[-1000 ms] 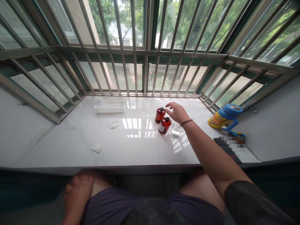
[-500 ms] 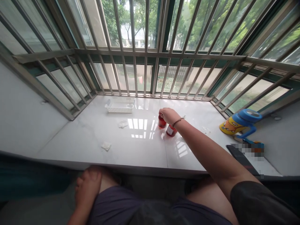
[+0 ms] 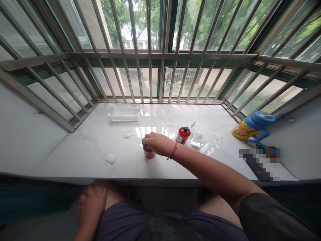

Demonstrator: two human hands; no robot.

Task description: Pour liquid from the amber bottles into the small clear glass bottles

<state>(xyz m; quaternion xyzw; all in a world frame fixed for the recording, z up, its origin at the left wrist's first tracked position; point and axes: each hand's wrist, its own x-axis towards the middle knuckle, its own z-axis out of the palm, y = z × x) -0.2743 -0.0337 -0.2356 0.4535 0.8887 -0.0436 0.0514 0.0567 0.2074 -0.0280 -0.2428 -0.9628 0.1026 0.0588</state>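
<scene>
Across a glossy white, marble-patterned bench (image 3: pixel 75 150), a white perforated plastic basket (image 3: pixel 124 117) is standing towards the back; the left hand (image 3: pixel 92 202) is lying open below the front edge, and the right hand (image 3: pixel 157 143) is holding its fingers closed from above on a squat, translucent red bottle (image 3: pixel 149 154). That bottle is sitting left of a matching black-capped red bottle (image 3: pixel 184 135), base contact undeterminable. Handling this one bottle is apparently forming the current step, and the next move is calling for an upright, steady hold, avoiding the nearby crumpled white tissue (image 3: pixel 128 134).
</scene>
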